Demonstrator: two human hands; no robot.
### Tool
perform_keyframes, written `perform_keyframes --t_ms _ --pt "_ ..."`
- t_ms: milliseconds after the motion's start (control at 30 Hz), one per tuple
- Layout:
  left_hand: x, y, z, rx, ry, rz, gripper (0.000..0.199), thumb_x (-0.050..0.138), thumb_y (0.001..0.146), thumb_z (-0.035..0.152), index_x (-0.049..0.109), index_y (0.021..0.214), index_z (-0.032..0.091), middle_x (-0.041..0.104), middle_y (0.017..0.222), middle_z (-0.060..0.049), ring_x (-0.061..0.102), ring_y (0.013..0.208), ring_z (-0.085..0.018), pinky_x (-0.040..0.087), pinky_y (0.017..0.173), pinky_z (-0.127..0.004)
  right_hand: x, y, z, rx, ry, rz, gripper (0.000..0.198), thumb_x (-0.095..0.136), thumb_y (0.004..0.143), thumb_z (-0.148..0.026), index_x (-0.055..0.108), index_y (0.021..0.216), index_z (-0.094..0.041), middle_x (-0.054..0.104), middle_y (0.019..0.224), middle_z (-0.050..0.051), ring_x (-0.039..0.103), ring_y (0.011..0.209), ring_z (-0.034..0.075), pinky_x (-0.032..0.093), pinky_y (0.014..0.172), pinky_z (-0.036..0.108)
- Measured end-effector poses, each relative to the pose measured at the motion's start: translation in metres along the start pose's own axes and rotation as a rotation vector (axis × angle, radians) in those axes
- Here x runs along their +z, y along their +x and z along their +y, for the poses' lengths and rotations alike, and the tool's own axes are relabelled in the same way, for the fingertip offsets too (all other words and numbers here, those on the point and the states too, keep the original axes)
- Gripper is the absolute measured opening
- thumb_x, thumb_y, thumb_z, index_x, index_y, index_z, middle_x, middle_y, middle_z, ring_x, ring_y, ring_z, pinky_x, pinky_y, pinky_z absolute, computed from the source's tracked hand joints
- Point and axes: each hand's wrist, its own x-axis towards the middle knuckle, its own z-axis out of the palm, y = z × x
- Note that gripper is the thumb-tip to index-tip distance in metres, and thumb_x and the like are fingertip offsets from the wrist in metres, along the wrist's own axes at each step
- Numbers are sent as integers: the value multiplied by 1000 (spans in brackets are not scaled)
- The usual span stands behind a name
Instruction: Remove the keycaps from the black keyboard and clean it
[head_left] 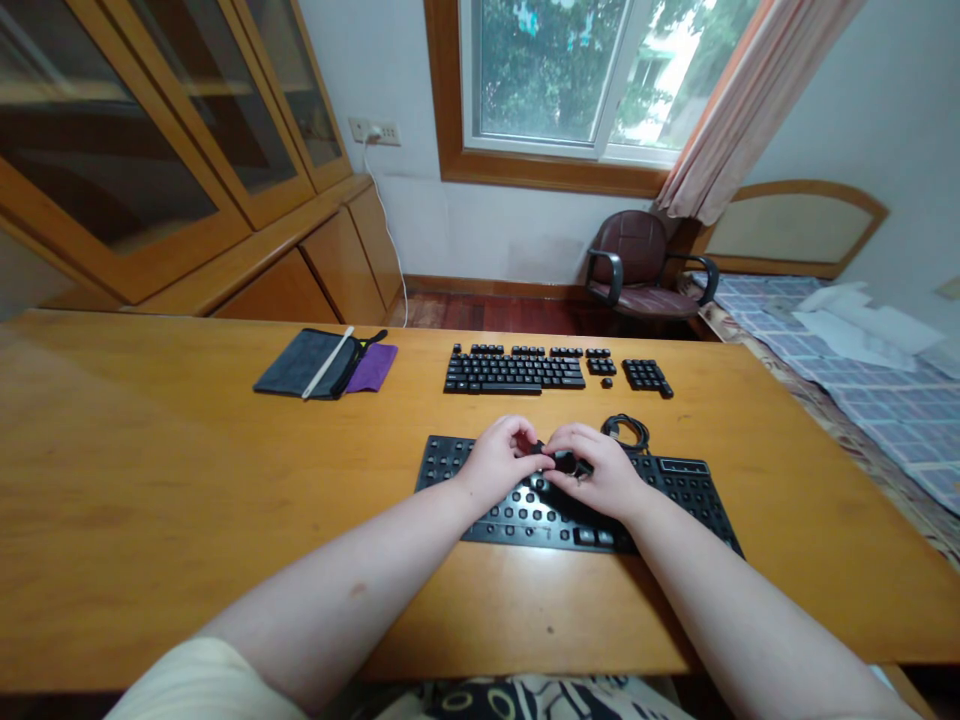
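A black keyboard (525,525) lies in front of me with most of its keycaps off, so the bare key posts show. A few keycaps (594,538) sit on its front row. Above its middle, my left hand (504,462) and my right hand (596,470) meet, fingertips nearly touching. Both are closed in a pinch around a small black piece (537,448), mostly hidden by the fingers; its kind cannot be made out. Behind the keyboard, loose black keycaps (517,372) are laid out in keyboard order, with the number-pad group (646,376) at their right.
The keyboard's coiled cable (626,432) rests just behind it. At the back left lie a dark zip pouch (300,362), a pale thin stick (328,362) across it and a purple cloth (373,368). Beyond the wooden desk (225,470) stand an armchair (637,260) and a bed (840,350).
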Motion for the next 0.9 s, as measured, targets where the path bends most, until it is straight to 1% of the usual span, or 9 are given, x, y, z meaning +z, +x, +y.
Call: perform_keyframes --t_ms 200,300,400,467,567,667,733,800,900 --pt "1 -1 5 94 53 -64 17 68 73 28 56 74 16 55 79 -1 55 73 -13 47 68 -26 5 -3 9 37 -6 92 10 63 82 -30 64 88 -22 69 95 6 65 88 18 53 79 32" --pt "0 -4 8 125 65 -52 13 63 78 27 57 84 17 56 88 -3 58 78 -14 49 73 -28 4 -4 8 71 -21 104 12 60 83 -31 66 91 -23 71 90 5 66 85 18 53 79 34" --pt "-1 -6 9 170 111 -18 14 55 84 23 57 97 19 57 99 -4 59 84 -14 48 80 -30 -8 2 4 189 -119 207 16 62 82 -33 66 94 -23 70 92 5 65 85 20 53 77 34" --pt "-3 -6 8 175 143 4 13 52 85 23 58 97 19 58 98 -4 59 85 -14 48 80 -30 -22 13 4 265 -197 244 18 64 80 -32 67 94 -22 70 93 6 64 86 20 51 77 32" --pt "-4 -4 8 132 158 34 14 49 86 25 58 95 19 60 92 -4 59 80 -15 48 75 -29 -44 40 13 338 -332 187 17 67 76 -31 69 90 -21 68 95 6 62 92 21 48 81 31" --pt "-5 -3 7 94 156 54 15 49 86 26 59 94 18 60 87 -3 59 76 -15 48 73 -29 -49 67 33 473 -473 20 16 68 73 -27 71 88 -22 68 95 6 61 90 21 46 78 29" --pt "-5 -2 7 79 153 61 15 48 86 26 59 94 18 60 85 -3 59 76 -15 48 73 -29 -41 78 46 586 -506 -148 16 70 70 -26 71 86 -22 69 89 5 62 83 20 45 71 27" --pt "-5 -3 7 66 151 57 16 48 86 26 59 94 18 60 83 -2 59 75 -14 48 72 -28 -29 81 56 657 -495 -256 17 70 68 -27 72 85 -22 70 83 4 62 77 20 43 65 26" --pt "-5 -3 8 56 147 43 16 48 86 26 59 94 18 60 81 -2 58 74 -14 47 71 -28 -13 76 64 673 -489 -253 17 68 69 -29 72 84 -23 70 81 5 62 75 20 41 62 26"
